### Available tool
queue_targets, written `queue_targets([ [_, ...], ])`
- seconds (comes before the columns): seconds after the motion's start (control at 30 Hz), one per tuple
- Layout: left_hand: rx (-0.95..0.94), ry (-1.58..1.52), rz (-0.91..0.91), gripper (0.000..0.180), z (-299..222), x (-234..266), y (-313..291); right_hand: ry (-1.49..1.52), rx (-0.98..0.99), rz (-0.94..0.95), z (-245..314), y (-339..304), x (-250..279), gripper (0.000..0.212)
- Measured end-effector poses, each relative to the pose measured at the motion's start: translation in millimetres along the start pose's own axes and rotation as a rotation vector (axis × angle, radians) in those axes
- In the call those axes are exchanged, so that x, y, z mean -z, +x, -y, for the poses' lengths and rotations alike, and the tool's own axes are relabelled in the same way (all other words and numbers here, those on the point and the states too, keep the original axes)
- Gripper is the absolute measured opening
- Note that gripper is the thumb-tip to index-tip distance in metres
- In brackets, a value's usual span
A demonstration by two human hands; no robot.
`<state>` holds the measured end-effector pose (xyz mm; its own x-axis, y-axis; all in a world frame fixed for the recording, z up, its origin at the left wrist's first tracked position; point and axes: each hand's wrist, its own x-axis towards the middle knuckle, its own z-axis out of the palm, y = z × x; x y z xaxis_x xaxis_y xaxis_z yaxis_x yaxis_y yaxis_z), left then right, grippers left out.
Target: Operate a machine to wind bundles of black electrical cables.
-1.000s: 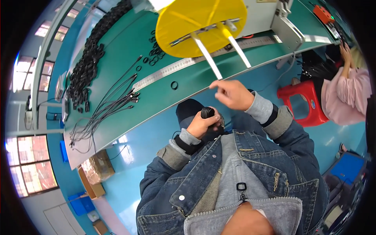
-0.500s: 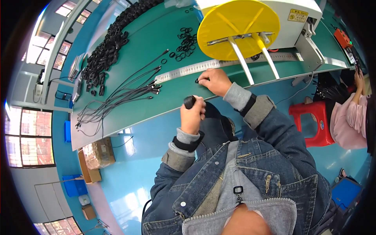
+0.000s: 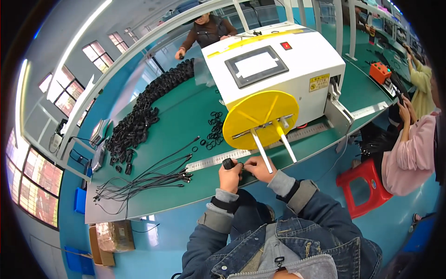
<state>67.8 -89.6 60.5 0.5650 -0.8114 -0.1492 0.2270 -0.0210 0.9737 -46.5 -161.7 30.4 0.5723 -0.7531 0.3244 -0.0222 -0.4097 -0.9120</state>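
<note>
A coiled black cable (image 3: 228, 163) is gripped in my left hand (image 3: 229, 179), its top sticking out above the closed fingers. Close beside it, my right hand (image 3: 261, 169) has thumb and fingers pinched at a small dark piece by the coil; whether it is the cable's end or a tie is too small to tell. Both hands are at the front edge of the green table (image 3: 153, 197). To their left lie several loose black cables (image 3: 139, 183) with plugs toward me. A steel ruler (image 3: 213, 160) runs behind my hands.
A white machine (image 3: 297, 69) with a yellow disc (image 3: 251, 116) and two protruding rods stands just behind my right hand. Small black rings (image 3: 214, 132) and a long heap of coiled cables (image 3: 134, 125) lie farther back. A red stool (image 3: 364, 188) and a seated person are at right.
My hands have come together, the right now touching beside the coil in the left. The view has tilted up, showing the machine's top and a person across the table.
</note>
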Motion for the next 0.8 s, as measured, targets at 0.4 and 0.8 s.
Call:
queue_targets([
  [0.4, -0.54, 1.179, 0.023, 0.028, -13, 9, 20, 0.527, -0.462, -0.195, 12, -13, 43, 0.015],
  [0.8, -0.392, 0.329, 0.169, 0.017, -3, 16, -6, 0.551, -0.508, -0.047, 36, -36, 48, 0.016],
])
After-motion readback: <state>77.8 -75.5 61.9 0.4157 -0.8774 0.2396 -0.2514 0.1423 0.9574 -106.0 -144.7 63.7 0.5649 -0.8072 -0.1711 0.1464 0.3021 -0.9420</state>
